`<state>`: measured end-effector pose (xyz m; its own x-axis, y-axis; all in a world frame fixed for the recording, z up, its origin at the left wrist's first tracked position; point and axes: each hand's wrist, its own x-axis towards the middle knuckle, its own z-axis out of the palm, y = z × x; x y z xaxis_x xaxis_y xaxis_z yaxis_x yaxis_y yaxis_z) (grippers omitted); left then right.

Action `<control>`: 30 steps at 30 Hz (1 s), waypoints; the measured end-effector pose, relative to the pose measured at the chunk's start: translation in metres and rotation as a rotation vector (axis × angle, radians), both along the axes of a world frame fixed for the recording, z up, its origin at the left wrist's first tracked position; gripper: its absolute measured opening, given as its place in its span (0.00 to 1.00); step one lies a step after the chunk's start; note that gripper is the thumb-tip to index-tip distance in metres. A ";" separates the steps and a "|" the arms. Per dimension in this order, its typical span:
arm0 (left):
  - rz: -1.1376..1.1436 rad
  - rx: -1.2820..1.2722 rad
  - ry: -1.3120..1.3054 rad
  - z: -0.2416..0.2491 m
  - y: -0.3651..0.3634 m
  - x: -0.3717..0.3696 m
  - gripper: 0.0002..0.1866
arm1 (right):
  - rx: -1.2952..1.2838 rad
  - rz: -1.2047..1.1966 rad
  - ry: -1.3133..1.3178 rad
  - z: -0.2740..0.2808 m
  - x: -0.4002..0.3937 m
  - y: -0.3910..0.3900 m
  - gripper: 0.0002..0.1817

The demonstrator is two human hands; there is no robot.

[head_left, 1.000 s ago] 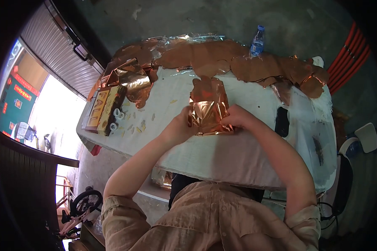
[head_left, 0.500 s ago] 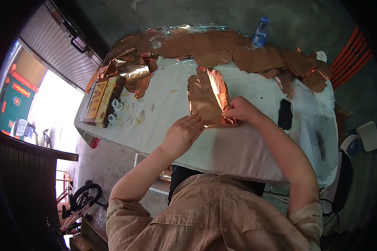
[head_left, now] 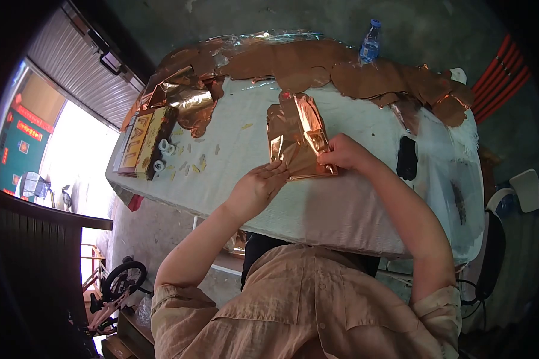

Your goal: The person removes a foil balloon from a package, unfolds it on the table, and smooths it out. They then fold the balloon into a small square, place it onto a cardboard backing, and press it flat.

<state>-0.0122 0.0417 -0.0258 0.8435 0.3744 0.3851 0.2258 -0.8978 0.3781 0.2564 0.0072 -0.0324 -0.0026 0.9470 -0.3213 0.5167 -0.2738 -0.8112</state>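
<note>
A shiny copper-coloured foil sheet (head_left: pixel 291 128), folded or bag-like, lies on the white-covered table (head_left: pixel 233 131) in front of me. Its right side is creased and catches the light. My left hand (head_left: pixel 260 186) rests with fingers stretched out over its lower left corner. At the lower right edge, my right hand (head_left: pixel 345 154) has its fingers closed in a pinch on the foil. The fingertips of the right hand are partly hidden by the hand itself.
Brown flat foil pieces (head_left: pixel 281 63) line the far edge, with a water bottle (head_left: pixel 370 43) standing among them. On the left are crumpled foil (head_left: pixel 191 102), a yellow printed box (head_left: pixel 150 143), white rolls (head_left: pixel 159 166) and small scraps. A black item (head_left: pixel 407 158) lies right.
The foil's left part has creased and now shines near my left fingers. Both hands keep nearly the same places, and the view has shifted very slightly.
</note>
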 end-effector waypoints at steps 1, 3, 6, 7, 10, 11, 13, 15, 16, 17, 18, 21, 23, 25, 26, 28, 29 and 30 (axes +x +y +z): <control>-0.028 -0.030 0.004 -0.001 0.002 -0.002 0.11 | 0.027 0.001 -0.027 0.000 -0.001 -0.001 0.16; -0.046 -0.076 0.014 0.002 0.003 -0.005 0.12 | 0.053 0.004 -0.054 0.000 -0.001 -0.003 0.16; -0.070 -0.109 0.026 0.007 0.002 -0.007 0.13 | 0.065 0.008 -0.039 0.003 -0.003 -0.003 0.16; -0.083 -0.101 0.032 0.008 0.003 -0.007 0.14 | 0.073 0.004 -0.058 0.007 -0.005 -0.003 0.16; -0.085 -0.070 0.024 0.006 0.002 -0.006 0.15 | 0.069 -0.011 -0.076 0.010 -0.005 -0.005 0.16; -0.086 -0.070 0.021 0.006 0.002 -0.006 0.15 | 0.059 -0.020 -0.072 0.010 -0.005 -0.005 0.16; -0.076 -0.054 0.019 0.006 0.001 -0.007 0.15 | 0.095 -0.081 0.036 0.010 -0.005 -0.012 0.20; -0.076 -0.051 0.023 0.007 0.000 -0.008 0.15 | 0.048 -0.113 -0.018 0.023 -0.002 -0.017 0.27; -0.078 -0.047 0.029 0.007 0.000 -0.008 0.16 | 0.050 -0.109 -0.022 0.029 -0.007 -0.021 0.27; -0.075 -0.046 0.026 0.006 0.000 -0.009 0.16 | 0.286 -0.172 -0.272 0.032 -0.017 -0.029 0.24; -0.077 -0.030 0.030 0.005 0.000 -0.009 0.16 | 0.519 -0.237 -0.521 0.031 -0.025 -0.035 0.21; -0.085 -0.014 0.031 0.006 -0.001 -0.008 0.17 | 0.741 -0.004 -0.692 0.013 -0.039 -0.035 0.22; -0.083 -0.012 0.035 0.007 -0.001 -0.008 0.17 | 0.716 0.144 -0.731 0.003 -0.047 -0.037 0.29; -0.085 -0.024 0.044 0.006 -0.001 -0.008 0.16 | 0.627 0.144 -0.733 -0.002 -0.051 -0.041 0.31; -0.083 -0.028 0.048 0.006 -0.001 -0.009 0.16 | 0.534 0.144 -0.738 -0.005 -0.052 -0.043 0.33; -0.079 -0.042 0.041 0.007 -0.001 -0.009 0.16 | 0.522 0.160 -0.758 -0.009 -0.052 -0.046 0.35; -0.081 -0.048 0.045 0.007 -0.001 -0.010 0.16 | 0.514 0.172 -0.786 -0.011 -0.051 -0.048 0.37; -0.098 -0.051 0.087 0.008 0.001 -0.011 0.18 | 0.508 0.170 -0.783 -0.011 -0.051 -0.048 0.37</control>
